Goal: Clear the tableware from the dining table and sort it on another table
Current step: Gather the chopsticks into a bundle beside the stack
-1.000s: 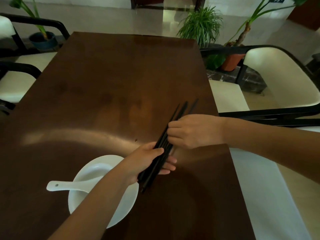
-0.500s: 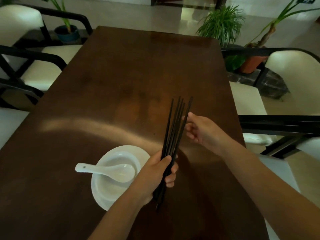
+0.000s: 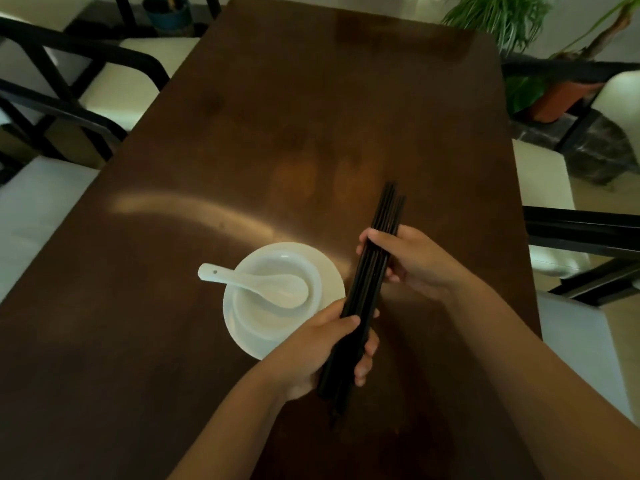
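Observation:
A bundle of several black chopsticks [image 3: 369, 282] is held above the dark wooden table [image 3: 277, 133], slanting from lower left to upper right. My left hand [image 3: 322, 351] grips the lower part of the bundle. My right hand [image 3: 412, 261] grips the upper part, fingers curled round it. Just left of my hands a white bowl [image 3: 256, 317] sits on a white plate [image 3: 334, 278]. A white ceramic spoon [image 3: 256, 282] lies in the bowl with its handle pointing left.
Cream-seated chairs with black frames stand on both sides of the table, one at the left [image 3: 86, 74] and one at the right [image 3: 581, 233]. Potted plants [image 3: 502, 19] stand beyond the far right corner. A blue pot [image 3: 169, 12] stands at the far left.
My right hand had let go of the chopsticks and now grips the upper part of the bundle again. The view has tilted down and shifted right, so the bowl sits nearer the middle.

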Demonstrator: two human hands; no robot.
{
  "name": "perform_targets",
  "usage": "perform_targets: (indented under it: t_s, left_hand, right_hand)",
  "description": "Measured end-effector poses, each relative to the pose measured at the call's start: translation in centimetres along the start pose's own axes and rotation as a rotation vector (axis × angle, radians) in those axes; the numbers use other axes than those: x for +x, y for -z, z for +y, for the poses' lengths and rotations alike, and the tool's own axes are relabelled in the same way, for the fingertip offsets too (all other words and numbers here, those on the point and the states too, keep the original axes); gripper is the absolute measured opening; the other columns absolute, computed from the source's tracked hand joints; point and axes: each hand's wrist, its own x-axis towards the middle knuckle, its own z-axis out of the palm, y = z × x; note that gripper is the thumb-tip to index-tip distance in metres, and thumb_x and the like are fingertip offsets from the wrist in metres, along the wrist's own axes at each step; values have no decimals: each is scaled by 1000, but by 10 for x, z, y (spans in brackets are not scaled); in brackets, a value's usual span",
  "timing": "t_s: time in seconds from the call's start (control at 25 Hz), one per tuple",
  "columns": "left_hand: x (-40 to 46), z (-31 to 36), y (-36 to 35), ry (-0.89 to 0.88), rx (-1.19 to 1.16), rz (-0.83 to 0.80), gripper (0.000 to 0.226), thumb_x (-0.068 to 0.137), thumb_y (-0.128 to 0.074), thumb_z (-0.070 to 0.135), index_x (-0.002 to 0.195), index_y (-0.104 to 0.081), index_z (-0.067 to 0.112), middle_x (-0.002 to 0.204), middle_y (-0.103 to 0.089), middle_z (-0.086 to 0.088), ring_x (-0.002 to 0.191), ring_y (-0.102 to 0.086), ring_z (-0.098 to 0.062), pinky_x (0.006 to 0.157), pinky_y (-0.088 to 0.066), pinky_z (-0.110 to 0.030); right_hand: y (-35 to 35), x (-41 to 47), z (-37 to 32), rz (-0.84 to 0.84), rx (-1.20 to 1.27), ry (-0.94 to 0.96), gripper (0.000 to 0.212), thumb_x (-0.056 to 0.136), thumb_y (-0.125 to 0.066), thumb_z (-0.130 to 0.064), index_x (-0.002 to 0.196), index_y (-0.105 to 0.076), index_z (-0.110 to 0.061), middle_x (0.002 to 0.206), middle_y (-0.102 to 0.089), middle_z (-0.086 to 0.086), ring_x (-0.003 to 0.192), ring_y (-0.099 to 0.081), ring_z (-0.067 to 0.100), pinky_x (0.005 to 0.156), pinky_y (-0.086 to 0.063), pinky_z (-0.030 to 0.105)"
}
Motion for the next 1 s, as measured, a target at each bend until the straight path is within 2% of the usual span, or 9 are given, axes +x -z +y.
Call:
perform_targets:
  t_s: [0.12,0.24,0.4,0.44,0.56,0.68,0.76,0.88,1.0]
  left_hand:
    - [-14,-18,2,84,28,50,27,97,-38,30,114,-52,13,74,-61,-3,57,-56,-16,56,-50,-28]
    - [-32,-49,2,165,-22,238,36,97,-37,38,110,-56,11,70,-61,-2,54,-55,-14,53,-49,-27]
    - [-39,-75,5,131,-555,724,41,97,-37,33,101,-61,-1,56,-62,-9,46,-54,-16,44,-47,-26]
    - [-39,-75,5,101,-693,788,38,97,-40,30,100,-59,-3,59,-66,-13,54,-60,-20,50,-51,-30]
    - [-35,-76,-1,41,-927,840,30,95,-46,19,111,-54,-6,94,-67,-26,89,-66,-31,75,-55,-38]
    - [-33,-77,-3,-9,-869,879,27,91,-50,3,115,-54,-7,98,-63,-21,89,-64,-28,69,-57,-33]
    - [-35,-75,-1,7,-827,915,21,94,-44,6,109,-57,-1,101,-62,-19,91,-64,-27,64,-54,-35]
    - [-38,-71,1,18,-568,976,18,95,-42,12,100,-60,12,98,-61,-8,87,-62,-18,58,-50,-27]
    - [-40,-71,2,16,-485,1020,15,93,-46,13,97,-59,17,101,-61,-9,89,-64,-21,60,-52,-30]
  right_hand:
    - [-1,4,10,9,-61,12,20,96,-42,-18,83,-50,-5,50,-45,0,35,-40,5,36,-33,16]
    - [-1,10,22,78,-81,-21,21,97,-42,-19,81,-48,-7,53,-44,0,38,-41,6,37,-32,17]
    - [-14,21,38,96,-52,-97,22,96,-44,-20,77,-46,-9,56,-49,3,42,-45,9,38,-37,19]
    - [-18,22,41,81,-47,-111,23,96,-44,-21,77,-47,-8,54,-52,2,42,-47,9,38,-39,19]
    - [-26,17,50,33,-21,-121,22,95,-45,-21,80,-52,-7,52,-58,-2,43,-49,8,39,-41,19]
    - [-26,13,53,49,-61,-133,15,93,-49,-16,87,-54,-3,63,-59,3,48,-52,10,43,-46,19]
    - [-24,17,49,70,-95,-146,12,92,-50,-13,85,-56,-5,67,-60,4,49,-54,10,45,-49,19]
    - [-25,29,42,83,-135,-151,9,91,-52,-10,83,-56,-7,67,-59,6,47,-54,8,44,-49,18]
    - [-31,43,43,145,-226,-159,7,88,-57,-11,90,-57,-4,70,-60,8,45,-55,7,44,-50,17]
